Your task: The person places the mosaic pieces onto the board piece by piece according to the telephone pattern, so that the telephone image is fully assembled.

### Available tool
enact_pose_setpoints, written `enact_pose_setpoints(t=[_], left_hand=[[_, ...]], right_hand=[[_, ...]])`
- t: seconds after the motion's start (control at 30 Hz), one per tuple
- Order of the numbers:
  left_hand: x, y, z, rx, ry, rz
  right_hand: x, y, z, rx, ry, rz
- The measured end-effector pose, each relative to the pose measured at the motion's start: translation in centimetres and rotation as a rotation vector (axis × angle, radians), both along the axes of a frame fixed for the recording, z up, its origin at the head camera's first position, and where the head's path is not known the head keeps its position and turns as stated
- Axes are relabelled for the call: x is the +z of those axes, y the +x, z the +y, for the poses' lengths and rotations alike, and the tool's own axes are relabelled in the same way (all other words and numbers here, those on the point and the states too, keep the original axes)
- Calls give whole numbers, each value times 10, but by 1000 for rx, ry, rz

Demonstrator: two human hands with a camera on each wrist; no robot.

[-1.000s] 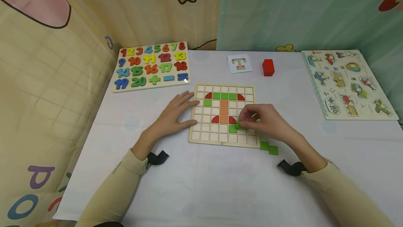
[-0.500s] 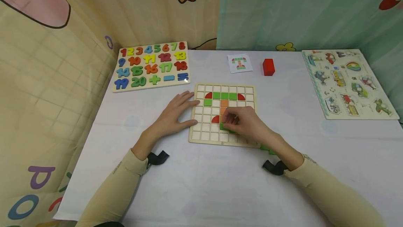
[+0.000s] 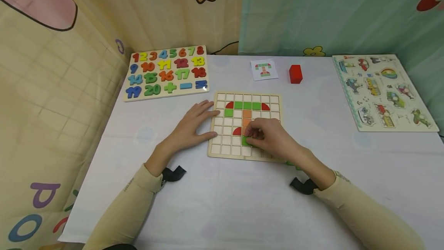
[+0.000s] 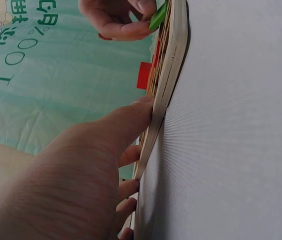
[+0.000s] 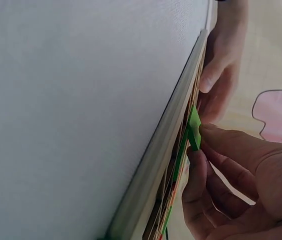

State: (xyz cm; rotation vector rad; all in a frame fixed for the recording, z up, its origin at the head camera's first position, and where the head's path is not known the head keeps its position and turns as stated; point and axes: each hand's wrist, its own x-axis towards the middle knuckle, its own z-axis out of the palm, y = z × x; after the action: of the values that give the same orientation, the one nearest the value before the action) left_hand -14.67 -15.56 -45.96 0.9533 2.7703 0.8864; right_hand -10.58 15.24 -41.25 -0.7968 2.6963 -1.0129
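My right hand [image 3: 270,136] pinches a green square tile [image 5: 194,129] between thumb and fingers. In the right wrist view the tile stands tilted against the wooden grid board [image 3: 225,158], over its lower middle cells. Fingers of my left hand [image 3: 187,128] lie straight on the board's left edge, thumb apart from them. On the board sit a row of green squares [image 3: 247,105] between two red quarter-round pieces [image 3: 229,105], a green square [image 3: 229,113] below on the left, an orange column [image 3: 247,114] and another red piece [image 3: 237,131]. My right hand hides the cells beneath it.
Loose green tiles [image 3: 290,163] lie off the board's lower right corner, partly behind my right wrist. Beyond the board are a pattern card [image 3: 264,70] and a red block [image 3: 296,74]. A number puzzle [image 3: 166,72] stands back left, a picture puzzle [image 3: 385,92] right.
My right hand has moved left across the board with the green tile, from the lower right cells to the middle column. In the last half second the tile shifts slightly nearer me. My left hand stays.
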Motion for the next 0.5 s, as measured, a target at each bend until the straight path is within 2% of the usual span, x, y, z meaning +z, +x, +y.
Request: enact_pose_setpoints(t=[0.27, 0.5], left_hand=[[2, 0, 0, 7, -13, -4], [2, 1, 0, 7, -5, -6]], right_hand=[[2, 0, 4, 11, 9, 19], [0, 2, 20, 2, -3, 22]])
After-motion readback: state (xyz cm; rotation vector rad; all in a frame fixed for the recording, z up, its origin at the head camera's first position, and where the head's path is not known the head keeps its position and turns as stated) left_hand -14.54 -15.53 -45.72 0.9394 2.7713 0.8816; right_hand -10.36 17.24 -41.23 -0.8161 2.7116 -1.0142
